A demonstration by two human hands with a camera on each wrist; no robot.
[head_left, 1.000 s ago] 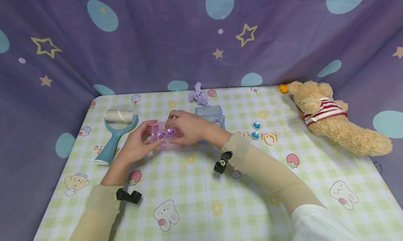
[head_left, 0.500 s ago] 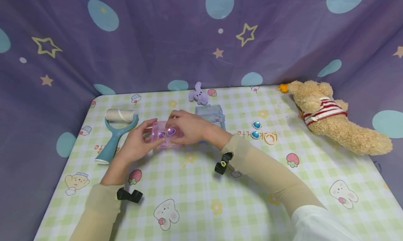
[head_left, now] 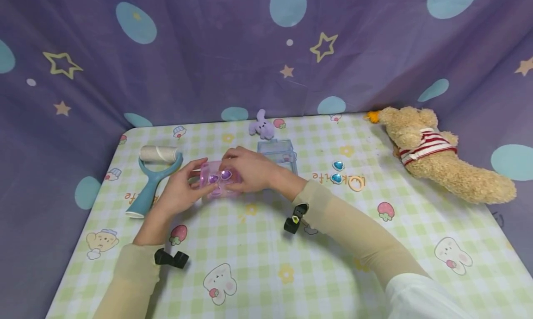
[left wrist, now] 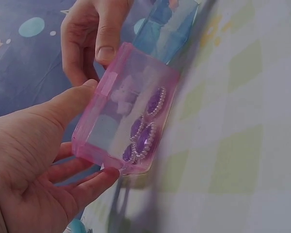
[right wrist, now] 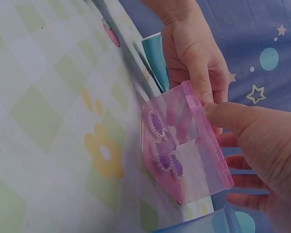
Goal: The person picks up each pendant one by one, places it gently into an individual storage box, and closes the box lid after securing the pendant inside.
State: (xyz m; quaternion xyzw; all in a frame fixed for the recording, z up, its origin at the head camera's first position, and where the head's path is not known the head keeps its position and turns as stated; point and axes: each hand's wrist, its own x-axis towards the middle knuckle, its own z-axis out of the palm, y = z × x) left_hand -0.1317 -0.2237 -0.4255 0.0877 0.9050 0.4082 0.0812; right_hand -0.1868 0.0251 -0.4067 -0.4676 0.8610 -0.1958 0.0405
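Note:
A clear pink plastic box (head_left: pixel 213 167) stands on the table between both hands. Inside it lie several purple heart-shaped gems (left wrist: pixel 144 138) edged with small clear beads. Its pink lid (right wrist: pixel 208 133) looks closed in the wrist views. My left hand (head_left: pixel 179 191) holds the box's left end, thumb on the lid's edge and fingers along the side. From the other end my right hand (head_left: pixel 251 168) grips it, thumb on the lid's rim and fingers behind. In the head view the right hand covers part of the box.
Just behind the right hand is a clear blue box (head_left: pixel 276 147). Two blue heart gems (head_left: pixel 338 165) and a beige ring (head_left: pixel 356 184) lie to its right. A lint roller (head_left: pixel 151 184) is at the left, a purple plush (head_left: pixel 263 128) at the back, a teddy bear (head_left: pixel 424 145) at the right.
Both hands keep nearly the same hold on the pink box. The head view has shifted very slightly; nothing on the table has visibly moved.

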